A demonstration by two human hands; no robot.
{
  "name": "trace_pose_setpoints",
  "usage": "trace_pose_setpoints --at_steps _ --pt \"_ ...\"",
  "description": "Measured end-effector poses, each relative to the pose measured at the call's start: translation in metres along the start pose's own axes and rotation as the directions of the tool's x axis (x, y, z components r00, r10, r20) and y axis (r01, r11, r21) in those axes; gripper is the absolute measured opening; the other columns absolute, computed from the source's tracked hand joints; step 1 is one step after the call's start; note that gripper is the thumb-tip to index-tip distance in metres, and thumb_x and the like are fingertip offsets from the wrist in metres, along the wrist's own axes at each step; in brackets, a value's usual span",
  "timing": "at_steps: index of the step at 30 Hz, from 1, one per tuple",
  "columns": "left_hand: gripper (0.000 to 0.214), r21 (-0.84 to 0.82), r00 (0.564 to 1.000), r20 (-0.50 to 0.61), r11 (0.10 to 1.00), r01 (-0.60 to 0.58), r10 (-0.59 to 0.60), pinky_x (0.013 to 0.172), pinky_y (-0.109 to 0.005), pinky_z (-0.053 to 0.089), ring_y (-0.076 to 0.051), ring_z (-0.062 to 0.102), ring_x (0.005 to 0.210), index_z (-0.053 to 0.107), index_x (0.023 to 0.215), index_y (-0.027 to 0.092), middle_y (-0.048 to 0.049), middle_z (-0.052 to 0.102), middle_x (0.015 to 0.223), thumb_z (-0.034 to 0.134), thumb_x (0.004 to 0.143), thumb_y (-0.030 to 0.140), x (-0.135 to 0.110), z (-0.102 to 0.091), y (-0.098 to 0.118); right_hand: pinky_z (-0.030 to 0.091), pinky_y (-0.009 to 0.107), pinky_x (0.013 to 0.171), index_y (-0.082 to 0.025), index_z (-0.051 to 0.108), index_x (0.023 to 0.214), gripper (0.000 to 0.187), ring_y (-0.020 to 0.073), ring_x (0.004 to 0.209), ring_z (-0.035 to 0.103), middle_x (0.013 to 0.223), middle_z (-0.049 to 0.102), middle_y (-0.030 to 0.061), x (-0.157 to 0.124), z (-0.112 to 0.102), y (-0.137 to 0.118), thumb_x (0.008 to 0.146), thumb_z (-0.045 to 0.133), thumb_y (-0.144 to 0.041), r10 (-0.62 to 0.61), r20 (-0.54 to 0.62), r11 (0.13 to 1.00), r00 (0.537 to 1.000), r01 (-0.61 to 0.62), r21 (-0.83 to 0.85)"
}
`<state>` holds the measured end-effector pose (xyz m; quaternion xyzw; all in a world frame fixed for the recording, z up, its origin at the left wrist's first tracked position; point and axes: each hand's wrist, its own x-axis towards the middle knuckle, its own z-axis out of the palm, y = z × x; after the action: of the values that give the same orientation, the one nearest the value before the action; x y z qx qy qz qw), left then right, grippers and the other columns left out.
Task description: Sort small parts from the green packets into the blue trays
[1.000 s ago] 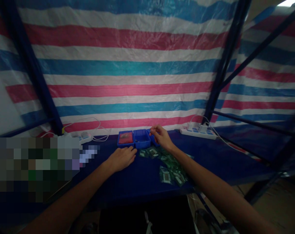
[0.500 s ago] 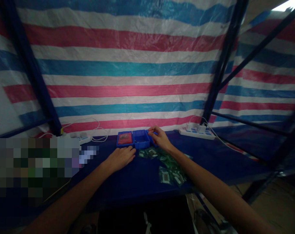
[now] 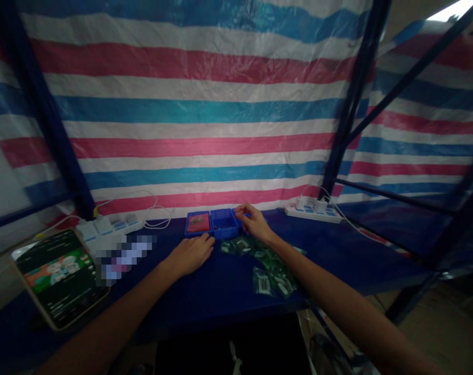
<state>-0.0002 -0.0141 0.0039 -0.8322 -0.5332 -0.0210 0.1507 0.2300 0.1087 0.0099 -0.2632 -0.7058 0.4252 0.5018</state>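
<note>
My right hand point(image 3: 255, 225) is over the right-hand blue bin point(image 3: 263, 215), its thumb and fingers pinched together; what they hold, if anything, is too small to make out. That bin is mostly hidden by the hand. Beside it, the middle blue bin point(image 3: 230, 224) has a few small bits at the bottom. The left blue bin point(image 3: 187, 229) holds something flat and red point(image 3: 198, 223). Palm down, my left hand point(image 3: 191, 254) lies on the table just in front of the left bin, fingers extended and holding nothing. Several small clear bags with metal-looking parts point(image 3: 263, 281) lie below my right forearm.
A phone point(image 3: 60, 281) with a lit screen leans at the left, near a blurred-out patch. White power strips with cables stand at the back left point(image 3: 119, 226) and back right point(image 3: 312, 211). A striped sheet point(image 3: 205, 146) hangs behind the blue table point(image 3: 205, 297) between metal posts.
The view has shifted slightly, so everything sits a little further left. Both hands keep nearly the same places and poses at the bins.
</note>
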Motion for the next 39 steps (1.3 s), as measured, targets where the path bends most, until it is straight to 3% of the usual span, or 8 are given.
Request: trace_pose_setpoints --at_steps 20,29,39 --pt "0.018 -0.011 1.000 0.009 1.000 0.008 -0.008 0.072 -0.031 0.055 -0.023 0.073 0.091 0.058 0.114 0.018 -0.0076 0.067 0.110 0.044 0.108 0.027 0.0041 0.0073 -0.0030 0.034 0.021 0.034 -0.020 0.060 0.104 0.039 0.0060 0.039 0.047 0.085 0.068 -0.0011 0.0001 -0.0007 -0.0003 0.085 0.072 -0.051 0.000 0.038 0.998 0.999 -0.003 0.062" --pt "0.019 -0.040 1.000 0.009 0.999 0.025 -0.025 0.071 -0.032 0.056 -0.023 0.072 0.091 0.059 0.110 0.019 -0.0086 0.067 0.109 0.043 0.108 0.029 0.0029 0.0060 -0.0033 0.034 0.020 0.036 -0.019 0.064 0.103 0.038 0.0070 0.041 0.044 0.071 0.063 -0.0033 0.0005 -0.0033 -0.0018 0.086 0.070 -0.053 0.067 0.041 0.987 0.997 -0.072 0.141" --pt "0.019 -0.060 0.999 0.024 0.998 0.030 -0.029 0.076 -0.033 0.055 -0.024 0.071 0.095 0.058 0.112 0.021 -0.0084 0.067 0.112 0.043 0.107 0.032 0.0012 0.0022 -0.0019 0.034 0.021 0.035 -0.020 0.061 0.103 0.036 0.0065 0.040 0.045 0.077 0.061 -0.0043 0.0017 -0.0016 0.0011 0.083 0.070 -0.049 0.030 0.004 0.999 1.000 -0.030 0.045"
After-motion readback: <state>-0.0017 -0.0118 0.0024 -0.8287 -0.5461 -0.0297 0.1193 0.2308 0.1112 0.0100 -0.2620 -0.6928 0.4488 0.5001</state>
